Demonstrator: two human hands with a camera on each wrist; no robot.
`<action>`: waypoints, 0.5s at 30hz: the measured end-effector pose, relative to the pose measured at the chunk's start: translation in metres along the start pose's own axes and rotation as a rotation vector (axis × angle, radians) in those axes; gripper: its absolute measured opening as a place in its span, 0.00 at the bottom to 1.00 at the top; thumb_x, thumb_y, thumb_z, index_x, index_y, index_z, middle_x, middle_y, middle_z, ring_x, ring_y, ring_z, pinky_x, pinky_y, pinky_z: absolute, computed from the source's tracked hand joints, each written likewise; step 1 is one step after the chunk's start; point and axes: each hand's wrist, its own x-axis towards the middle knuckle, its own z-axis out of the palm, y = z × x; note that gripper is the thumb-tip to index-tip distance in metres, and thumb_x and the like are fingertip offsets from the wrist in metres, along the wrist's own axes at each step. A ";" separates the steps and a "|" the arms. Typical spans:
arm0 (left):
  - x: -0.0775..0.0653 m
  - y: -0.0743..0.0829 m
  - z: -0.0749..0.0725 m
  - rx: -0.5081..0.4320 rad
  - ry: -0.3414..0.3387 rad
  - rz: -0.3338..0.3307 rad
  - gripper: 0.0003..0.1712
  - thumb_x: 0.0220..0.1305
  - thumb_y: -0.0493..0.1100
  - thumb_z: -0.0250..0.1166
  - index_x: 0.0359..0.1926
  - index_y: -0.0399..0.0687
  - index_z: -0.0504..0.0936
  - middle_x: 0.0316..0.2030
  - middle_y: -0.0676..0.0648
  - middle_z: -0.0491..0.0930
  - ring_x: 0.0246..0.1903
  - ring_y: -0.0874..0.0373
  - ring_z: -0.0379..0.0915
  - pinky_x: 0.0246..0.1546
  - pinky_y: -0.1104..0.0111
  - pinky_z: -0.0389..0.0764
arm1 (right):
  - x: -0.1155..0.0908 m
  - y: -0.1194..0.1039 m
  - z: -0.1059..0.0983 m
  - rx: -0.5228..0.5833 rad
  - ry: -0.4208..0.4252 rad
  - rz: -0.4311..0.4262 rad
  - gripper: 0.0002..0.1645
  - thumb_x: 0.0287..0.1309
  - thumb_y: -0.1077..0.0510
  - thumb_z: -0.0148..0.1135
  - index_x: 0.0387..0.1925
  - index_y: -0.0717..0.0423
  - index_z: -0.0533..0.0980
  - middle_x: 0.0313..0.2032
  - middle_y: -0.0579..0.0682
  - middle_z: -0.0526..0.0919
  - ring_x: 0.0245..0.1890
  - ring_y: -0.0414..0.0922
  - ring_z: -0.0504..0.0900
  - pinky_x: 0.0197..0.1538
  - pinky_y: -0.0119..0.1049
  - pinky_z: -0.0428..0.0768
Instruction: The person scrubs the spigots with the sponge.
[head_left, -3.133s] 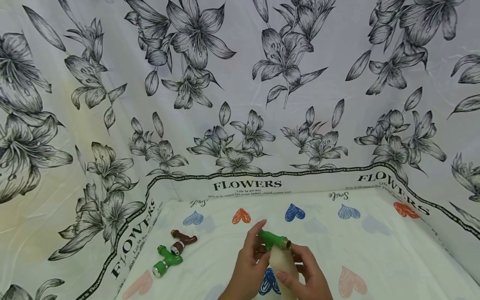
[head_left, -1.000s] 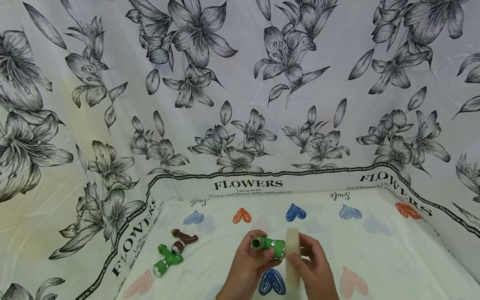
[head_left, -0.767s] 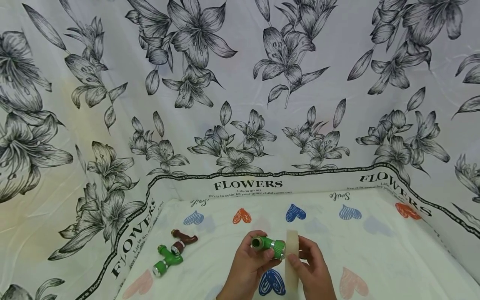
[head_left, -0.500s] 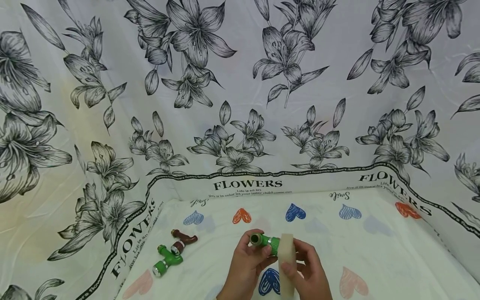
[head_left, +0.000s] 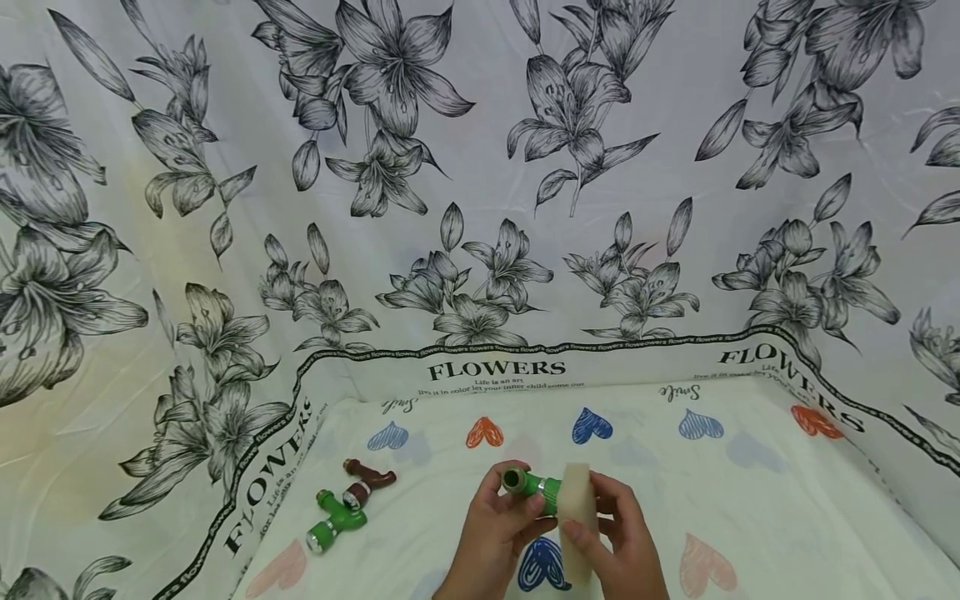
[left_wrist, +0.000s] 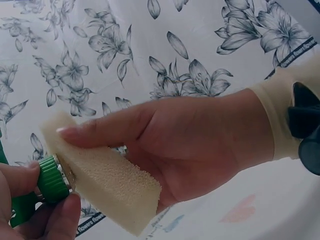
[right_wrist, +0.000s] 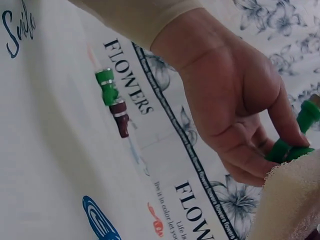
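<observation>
My left hand (head_left: 487,527) grips a green tap (head_left: 550,493), its brass opening turned to the left and toward the head camera. In my right hand (head_left: 624,537), between thumb and fingers, a thick pale cream sponge (head_left: 576,510) stands on edge. The sponge's broad face lies against the tap's ribbed end. Seen from the left wrist, that ribbed green end with its silvery rim (left_wrist: 54,179) meets the sponge (left_wrist: 112,182), while my right thumb presses along the sponge's near side. The right wrist view shows my left fingers around the tap (right_wrist: 308,115).
Further left on the heart-printed cloth (head_left: 637,467) lie a second green tap (head_left: 335,521) with a silvery end and a dark red tap (head_left: 369,481), side by side. A floral curtain (head_left: 480,183) rises behind and on both sides.
Three seconds ago the tap's brass end pointed right above the sponge; now the tap is turned, its ribbed end at the sponge. Since then the sponge has shifted slightly left, over that end.
</observation>
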 end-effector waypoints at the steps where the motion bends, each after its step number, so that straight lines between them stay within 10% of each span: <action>1: -0.001 0.001 0.001 -0.011 -0.018 -0.001 0.25 0.75 0.32 0.70 0.66 0.44 0.72 0.55 0.37 0.84 0.52 0.43 0.86 0.56 0.54 0.87 | 0.002 0.002 -0.002 0.008 -0.001 0.011 0.37 0.73 0.50 0.74 0.73 0.56 0.69 0.62 0.53 0.78 0.55 0.52 0.77 0.56 0.33 0.83; 8: -0.005 0.002 0.002 -0.024 -0.069 0.026 0.25 0.75 0.31 0.70 0.66 0.43 0.72 0.58 0.35 0.82 0.56 0.40 0.85 0.57 0.52 0.86 | 0.008 0.005 -0.008 0.086 -0.042 0.094 0.34 0.78 0.48 0.68 0.75 0.57 0.69 0.64 0.57 0.77 0.55 0.54 0.77 0.51 0.34 0.85; 15: 0.001 0.002 -0.002 0.021 0.038 0.048 0.27 0.72 0.32 0.72 0.67 0.45 0.74 0.55 0.36 0.87 0.54 0.43 0.86 0.57 0.52 0.87 | -0.006 -0.005 0.003 0.073 -0.066 0.042 0.37 0.71 0.52 0.75 0.73 0.58 0.69 0.59 0.56 0.78 0.54 0.54 0.79 0.54 0.35 0.85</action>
